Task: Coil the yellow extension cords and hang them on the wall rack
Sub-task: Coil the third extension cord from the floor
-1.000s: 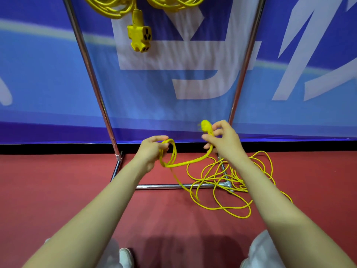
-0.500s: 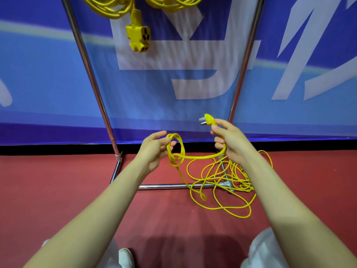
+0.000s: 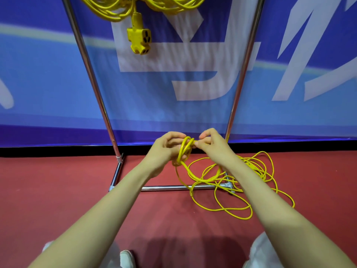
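Blue banner (image 3: pixel 48 84): fabric backdrop with white lettering, filling the wall behind everything.
Red floor (image 3: pixel 58 200): matte surface on which most of the work lies.
Chrome rack (image 3: pixel 90 78): two slanted uprights; its base bar (image 3: pixel 164 188) runs across the floor just in front of the hands.
Loose cord (image 3: pixel 231 209): thin yellow flex in a sprawl of overlapping loops on the floor to the right, draped over the base bar and its right corner joint.
Hung cords (image 3: pixel 116 8): coiled bundles already up at the top edge, cropped by the frame.
Left hand (image 3: pixel 164 149): fingers curled round the small coil, carrying it.
Right hand (image 3: pixel 214 146): thumb and forefinger pinch the strand at the top of the coil, other fingers tucked.
Small coil (image 3: pixel 184 149): a few tight turns held above the floor between both hands, its tail running down into the sprawl.
Socket block (image 3: pixel 140 40): dangles from the hung cords, well above.
Shoe (image 3: pixel 126 258): white toe at the bottom edge.
Handling: light, limp, slightly springy; turns will likely spring open unless kept clamped.
Hold: best taken just past the coil, feeding strand in by stretches.
Obstruction: loops crossing the corner joint could snag when pulled; crossed loops may tangle.
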Demonstrator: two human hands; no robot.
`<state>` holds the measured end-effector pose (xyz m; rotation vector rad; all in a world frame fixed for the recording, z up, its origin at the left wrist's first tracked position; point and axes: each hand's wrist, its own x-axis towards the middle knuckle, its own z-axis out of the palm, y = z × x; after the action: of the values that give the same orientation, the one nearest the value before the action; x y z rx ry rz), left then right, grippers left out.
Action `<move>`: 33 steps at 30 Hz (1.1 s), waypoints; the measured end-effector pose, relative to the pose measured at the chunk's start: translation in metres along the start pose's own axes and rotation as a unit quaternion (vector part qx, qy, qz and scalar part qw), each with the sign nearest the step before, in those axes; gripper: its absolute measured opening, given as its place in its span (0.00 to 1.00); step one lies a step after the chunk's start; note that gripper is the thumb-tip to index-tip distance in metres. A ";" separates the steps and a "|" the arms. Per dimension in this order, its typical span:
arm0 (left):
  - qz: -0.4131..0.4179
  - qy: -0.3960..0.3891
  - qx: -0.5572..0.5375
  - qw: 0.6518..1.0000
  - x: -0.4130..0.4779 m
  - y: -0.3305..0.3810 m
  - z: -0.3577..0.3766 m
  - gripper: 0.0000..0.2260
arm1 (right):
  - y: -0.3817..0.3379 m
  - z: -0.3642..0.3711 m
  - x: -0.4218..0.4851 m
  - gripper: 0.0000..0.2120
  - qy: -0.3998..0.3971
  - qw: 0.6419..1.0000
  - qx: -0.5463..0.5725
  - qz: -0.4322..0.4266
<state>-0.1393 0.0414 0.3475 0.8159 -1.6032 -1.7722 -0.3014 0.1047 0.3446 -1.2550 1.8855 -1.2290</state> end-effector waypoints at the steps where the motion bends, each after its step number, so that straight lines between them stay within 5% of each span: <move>1: 0.009 0.021 0.019 1.000 -0.001 -0.002 0.002 0.15 | -0.001 0.002 0.000 0.06 -0.007 1.000 0.022 0.001; 7: 0.050 0.090 0.205 0.973 0.005 -0.004 0.000 0.14 | -0.004 0.014 -0.006 0.05 -0.042 0.991 0.127 -0.022; 12: 0.116 0.128 0.371 0.912 0.008 -0.014 0.001 0.11 | -0.002 0.017 -0.005 0.09 -0.058 0.990 0.125 -0.002; 17: 0.140 0.192 0.366 0.899 0.008 -0.006 -0.008 0.08 | 0.009 0.004 0.005 0.09 -0.033 0.999 0.019 0.012; 22: 0.081 0.264 0.191 0.942 0.008 0.005 -0.022 0.04 | 0.014 -0.014 0.009 0.10 -0.022 0.995 -0.097 -0.009; 28: 0.033 0.298 0.118 0.947 0.012 0.006 -0.024 0.09 | 0.013 -0.020 0.008 0.17 0.065 0.977 -0.197 -0.054; 30: 0.000 0.285 0.104 0.953 0.016 0.005 -0.035 0.09 | 0.014 -0.025 0.012 0.17 0.110 0.981 -0.150 -0.045; 33: -0.070 0.149 0.275 0.947 0.014 -0.004 -0.046 0.06 | 0.010 -0.027 0.013 0.16 0.093 0.994 0.053 -0.028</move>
<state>-0.1123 0.0015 0.3391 1.4120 -1.8825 -1.2064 -0.3330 0.1052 0.3476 -1.1795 1.8952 -1.5022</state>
